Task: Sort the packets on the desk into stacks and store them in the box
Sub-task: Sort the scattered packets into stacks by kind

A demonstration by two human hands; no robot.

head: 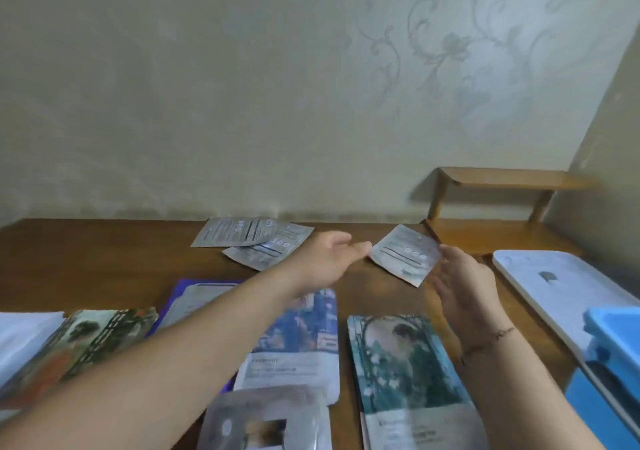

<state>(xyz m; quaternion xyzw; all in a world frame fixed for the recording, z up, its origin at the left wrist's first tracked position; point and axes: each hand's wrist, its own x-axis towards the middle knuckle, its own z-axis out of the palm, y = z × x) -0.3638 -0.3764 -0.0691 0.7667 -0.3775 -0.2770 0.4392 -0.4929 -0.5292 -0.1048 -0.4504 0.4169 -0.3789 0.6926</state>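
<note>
Here the desk (104, 255) filled the lower half of the frame, with the blue box (609, 363) at the lower right edge. Long packets (405, 363) lay in the lower middle, and two silver ones (256, 242) near the wall. A single silver packet (405, 254) sat tilted at centre right, its long axis running toward the lower right. The left hand (329, 259) pinched its left corner; the right hand (464, 287), fingers relaxed and wide, touched its right edge. Both hands seemed equally near.
</note>
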